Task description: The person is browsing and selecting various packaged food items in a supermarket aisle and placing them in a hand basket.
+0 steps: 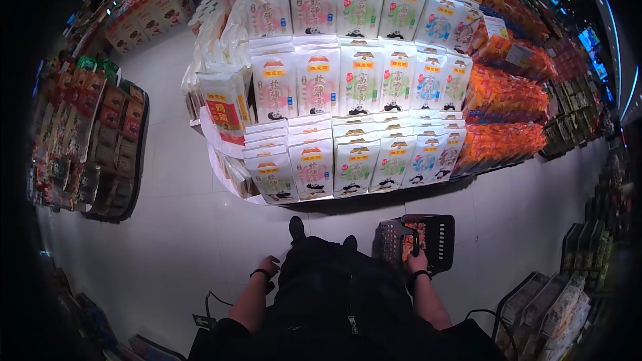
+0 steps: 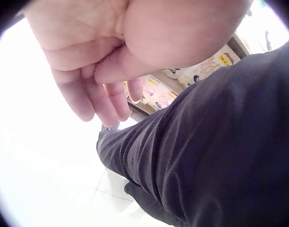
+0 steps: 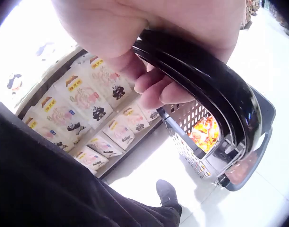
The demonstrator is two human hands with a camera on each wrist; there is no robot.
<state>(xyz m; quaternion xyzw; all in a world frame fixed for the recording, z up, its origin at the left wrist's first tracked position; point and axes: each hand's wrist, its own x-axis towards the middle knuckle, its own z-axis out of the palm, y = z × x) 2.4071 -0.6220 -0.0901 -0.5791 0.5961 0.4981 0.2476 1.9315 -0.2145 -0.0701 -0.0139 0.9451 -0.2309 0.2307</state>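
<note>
My right hand [image 1: 416, 264] grips the black handle [image 3: 210, 78] of a dark plastic shopping basket [image 1: 444, 249], its fingers curled under the bar in the right wrist view. The basket hangs at my right side, with perforated walls. Inside it lie orange-red packages [image 3: 204, 134]. On the other side of my body, my left hand [image 1: 270, 266] hangs beside the trouser leg, holding nothing. Its fingers [image 2: 104, 101] are loosely bent in the left wrist view.
Ahead stands a tiered display [image 1: 301, 206] stacked with white panda-printed bags [image 1: 361, 80]. Orange packs [image 1: 501, 147] fill its right end. A shelf of boxed goods [image 1: 110, 134] stands on the left, and another rack [image 1: 545, 314] is behind on the right. Pale tiled floor [image 1: 180, 214] lies between them.
</note>
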